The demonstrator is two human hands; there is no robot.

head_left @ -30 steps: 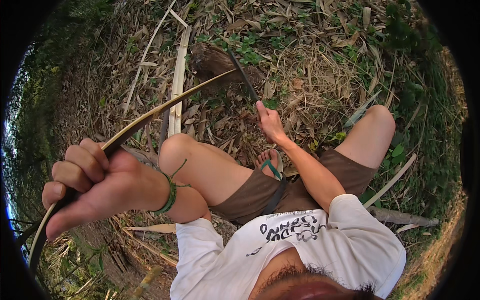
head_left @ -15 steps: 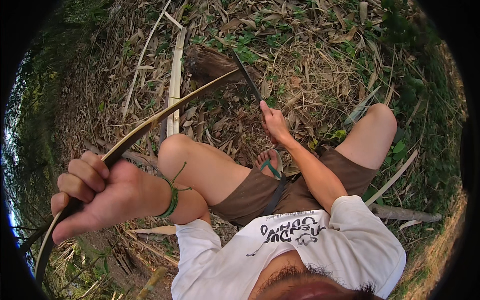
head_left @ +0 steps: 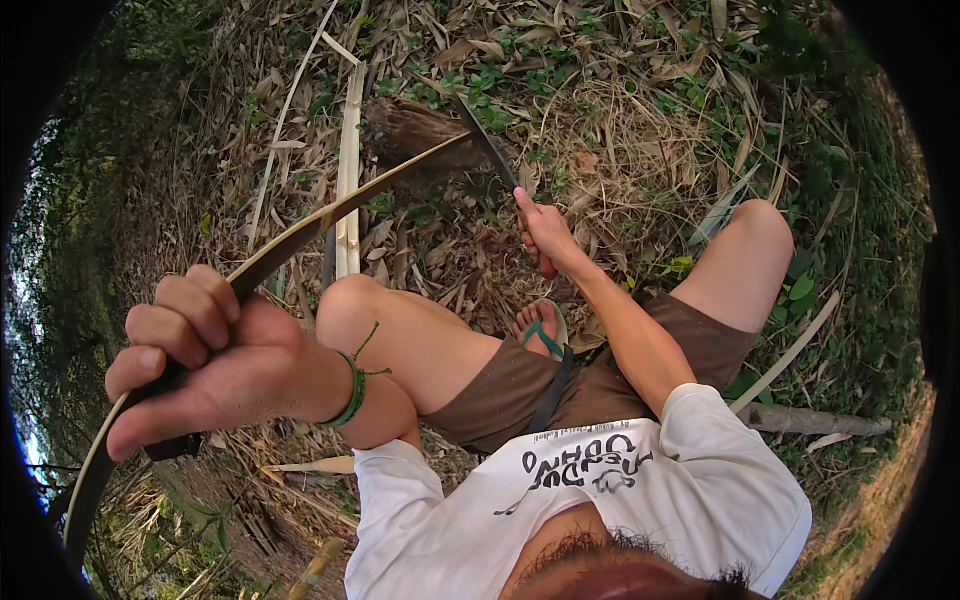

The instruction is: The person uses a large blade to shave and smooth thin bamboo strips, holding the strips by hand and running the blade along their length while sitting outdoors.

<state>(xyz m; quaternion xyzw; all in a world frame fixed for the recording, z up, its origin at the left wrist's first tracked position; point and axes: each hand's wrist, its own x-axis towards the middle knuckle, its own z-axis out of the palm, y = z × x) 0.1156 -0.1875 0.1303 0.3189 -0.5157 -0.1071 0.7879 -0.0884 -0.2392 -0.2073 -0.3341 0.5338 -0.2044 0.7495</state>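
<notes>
Bamboo strip (head_left: 330, 215), long and bowed, ran from 8 o'clock at the frame's lower left up toward 1 o'clock, its far tip resting on a dark stump (head_left: 415, 130). Left hand (head_left: 205, 365) was fisted tight round the near end, fingers clamped on it. Right hand (head_left: 545, 235) sat nearer the tip, fingers closed on a knife handle; dark blade (head_left: 485, 140) pointed to 11 o'clock, lying just beside or touching the strip's tip; actual contact could not be told.
</notes>
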